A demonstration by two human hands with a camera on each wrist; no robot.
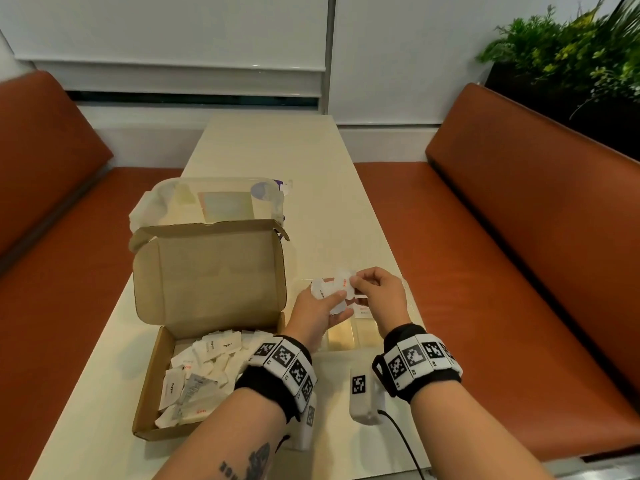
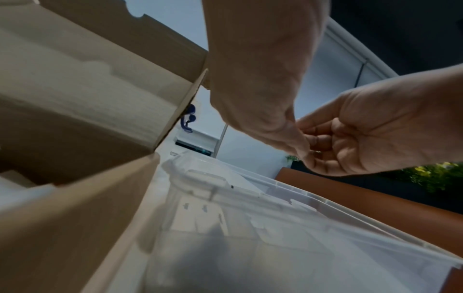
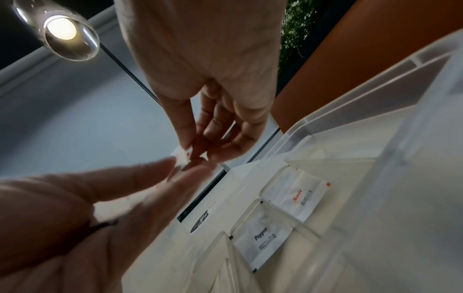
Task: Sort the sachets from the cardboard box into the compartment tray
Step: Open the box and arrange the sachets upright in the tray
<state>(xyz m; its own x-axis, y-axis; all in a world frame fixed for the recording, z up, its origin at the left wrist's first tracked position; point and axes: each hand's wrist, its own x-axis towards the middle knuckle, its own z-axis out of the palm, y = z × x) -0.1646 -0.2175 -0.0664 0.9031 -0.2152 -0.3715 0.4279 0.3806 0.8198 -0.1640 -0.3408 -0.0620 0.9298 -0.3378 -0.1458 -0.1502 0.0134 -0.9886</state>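
While the head camera is looking down at a cream table (image 1: 346, 216), the left hand (image 1: 317, 311) is holding a small bunch of white sachets (image 1: 329, 292) above the clear compartment tray (image 1: 410, 301), fingers curled round them, and the right hand (image 1: 379, 292) is pinching the top edge of one sachet in that bunch between thumb and fingertips. An open cardboard box (image 1: 152, 372) is sitting just left of the tray, its lid standing upright, with many more loose sachets (image 1: 207, 368) lying jumbled inside. Behind the box a clear plastic container (image 1: 221, 202) is resting on the table, and orange bench seats (image 1: 519, 237) are running along both sides. From the left wrist camera, the left hand (image 2: 258, 79) is filling the upper middle, with the right hand (image 2: 371, 136) meeting it from the right, fingers curled inward; the sachets themselves are hidden here. The box wall (image 2: 75, 99) is rising on the left and the tray rim (image 2: 288, 198) is crossing below. From the right wrist camera, the right hand (image 3: 208, 99) is reaching down to nip a scrap of white sachet (image 3: 181, 157), with the left hand (image 3: 75, 218) blurred in front. Below, a "Salt" sachet (image 3: 298, 196) and a "Pepper" sachet (image 3: 263, 239) are lying in adjoining compartments of the tray (image 3: 375, 138).
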